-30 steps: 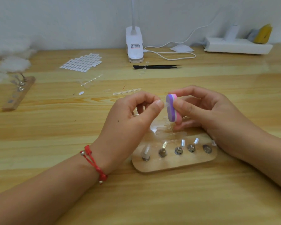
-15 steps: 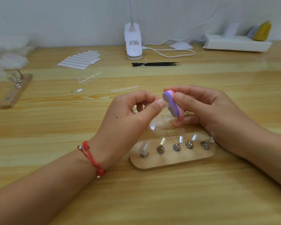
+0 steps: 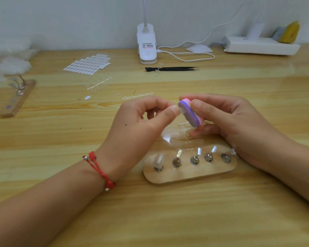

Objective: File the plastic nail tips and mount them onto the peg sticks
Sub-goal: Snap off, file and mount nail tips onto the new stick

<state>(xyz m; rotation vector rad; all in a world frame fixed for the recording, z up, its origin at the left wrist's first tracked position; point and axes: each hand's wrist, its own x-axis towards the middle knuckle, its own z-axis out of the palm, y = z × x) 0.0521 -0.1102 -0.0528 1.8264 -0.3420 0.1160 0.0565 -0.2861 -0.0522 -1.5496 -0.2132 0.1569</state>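
tilted further since, buffer block (image 3: pixel 189 113) touches edge of nail tip (image 3: pixel 181 111).

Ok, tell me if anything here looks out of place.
Only small things: the rightmost socket on the wooden holder seems to have no stick, and clear strips lie scattered on the table.

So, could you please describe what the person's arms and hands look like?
Both forearms are bare, no sleeves in view. The left hand has a knotted red cord bracelet with small silver beads at its wrist. The right hand wears nothing; no rings or gloves show.
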